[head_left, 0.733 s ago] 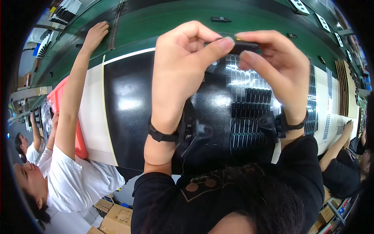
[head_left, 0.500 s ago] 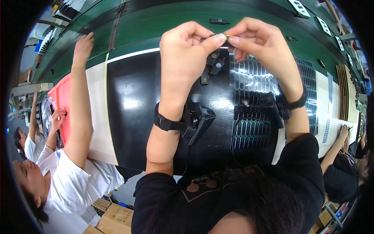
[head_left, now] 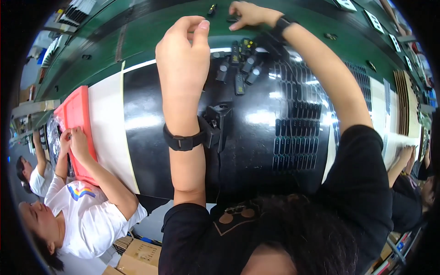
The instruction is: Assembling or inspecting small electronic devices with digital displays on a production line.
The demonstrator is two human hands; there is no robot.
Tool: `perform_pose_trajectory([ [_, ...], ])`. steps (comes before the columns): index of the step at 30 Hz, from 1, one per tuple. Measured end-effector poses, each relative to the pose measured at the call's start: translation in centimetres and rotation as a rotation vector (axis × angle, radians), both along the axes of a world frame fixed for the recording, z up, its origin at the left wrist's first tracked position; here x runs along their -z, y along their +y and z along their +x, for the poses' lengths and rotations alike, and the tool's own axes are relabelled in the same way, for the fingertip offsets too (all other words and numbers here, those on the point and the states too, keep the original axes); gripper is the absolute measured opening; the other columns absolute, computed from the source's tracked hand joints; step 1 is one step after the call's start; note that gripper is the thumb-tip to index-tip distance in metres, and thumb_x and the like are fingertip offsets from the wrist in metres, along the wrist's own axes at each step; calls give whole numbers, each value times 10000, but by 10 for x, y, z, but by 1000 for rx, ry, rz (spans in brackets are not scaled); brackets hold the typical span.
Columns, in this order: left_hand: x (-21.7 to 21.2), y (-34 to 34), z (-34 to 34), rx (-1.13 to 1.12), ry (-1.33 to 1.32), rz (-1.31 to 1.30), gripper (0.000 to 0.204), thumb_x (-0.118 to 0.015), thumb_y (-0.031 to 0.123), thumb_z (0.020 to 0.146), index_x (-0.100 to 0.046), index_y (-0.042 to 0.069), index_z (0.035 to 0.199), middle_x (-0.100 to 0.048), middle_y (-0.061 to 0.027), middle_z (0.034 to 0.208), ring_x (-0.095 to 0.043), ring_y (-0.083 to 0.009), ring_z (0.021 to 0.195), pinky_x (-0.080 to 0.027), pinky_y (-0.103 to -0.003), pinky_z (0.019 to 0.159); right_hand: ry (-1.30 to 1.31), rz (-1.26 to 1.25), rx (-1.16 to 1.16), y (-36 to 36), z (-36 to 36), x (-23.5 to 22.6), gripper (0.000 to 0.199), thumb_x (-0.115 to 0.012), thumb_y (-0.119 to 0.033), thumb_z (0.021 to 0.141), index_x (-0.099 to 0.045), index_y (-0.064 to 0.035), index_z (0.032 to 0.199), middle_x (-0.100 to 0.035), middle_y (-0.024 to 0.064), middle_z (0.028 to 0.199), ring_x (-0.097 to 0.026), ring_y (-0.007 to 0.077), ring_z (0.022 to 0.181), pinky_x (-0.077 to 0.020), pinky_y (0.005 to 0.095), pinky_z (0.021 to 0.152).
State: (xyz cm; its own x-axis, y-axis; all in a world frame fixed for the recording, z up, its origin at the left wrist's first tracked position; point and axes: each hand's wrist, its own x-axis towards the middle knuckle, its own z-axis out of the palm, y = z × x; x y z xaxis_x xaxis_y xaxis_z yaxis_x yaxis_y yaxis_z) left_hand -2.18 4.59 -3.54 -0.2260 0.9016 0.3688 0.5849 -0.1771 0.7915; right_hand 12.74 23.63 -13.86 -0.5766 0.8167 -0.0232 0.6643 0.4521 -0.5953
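Observation:
My left hand is raised over the green belt's near edge, fingers loosely bent and thumb apart, with nothing visible in it. Just beyond its fingertips a small black device with a yellow mark lies on the belt. My right hand reaches across the belt with thumb and forefinger spread around another small black device; whether they touch it I cannot tell. Nearer me, several similar black devices lie in a loose cluster at the far edge of the black mat.
Clear sheets with rows of dark oblong pieces lie on the mat's right. A black bracket-like object is beside my left wrist. More small devices lie on the green belt. At left, a co-worker's hands are over a red tray.
My hands have parted, and the device they held between them is gone from my left fingers. My right hand has moved left and farther out. Devices on the belt have shifted left.

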Motion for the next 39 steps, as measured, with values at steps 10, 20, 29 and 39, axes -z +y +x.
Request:
perform_pose_trajectory([
  [10,54,-34,94,636,346,-88,99,-575,38,645,-587,-5,733,-575,-146,710,-567,-277,663,-446,-333,619,333,-525,69,-96,81,-117,221,-630,-225,702,-556,-20,738,-542,61,604,-494,161,539,-414,263,556],
  [20,106,-37,142,714,236,-69,72,-610,64,612,-557,17,622,-553,-120,661,-550,-281,654,-428,-366,625,554,-842,343,-165,146,-12,242,-578,-187,775,-534,8,912,-597,58,760,-582,72,653,-475,158,639],
  [29,15,-55,113,629,188,24,61,-619,69,642,-573,30,637,-558,-46,641,-535,-152,578,-406,-251,609,587,-861,395,-171,139,-19,246,-584,-164,770,-523,29,909,-606,86,784,-591,91,673,-480,167,626],
  [39,-32,-61,65,538,-899,-86,302,-567,-35,700,-486,-49,990,-530,-24,753,-481,-85,697,-355,-178,672,779,100,167,-228,84,-124,266,-651,27,661,-548,38,906,-601,54,760,-577,70,650,-464,153,584],
])
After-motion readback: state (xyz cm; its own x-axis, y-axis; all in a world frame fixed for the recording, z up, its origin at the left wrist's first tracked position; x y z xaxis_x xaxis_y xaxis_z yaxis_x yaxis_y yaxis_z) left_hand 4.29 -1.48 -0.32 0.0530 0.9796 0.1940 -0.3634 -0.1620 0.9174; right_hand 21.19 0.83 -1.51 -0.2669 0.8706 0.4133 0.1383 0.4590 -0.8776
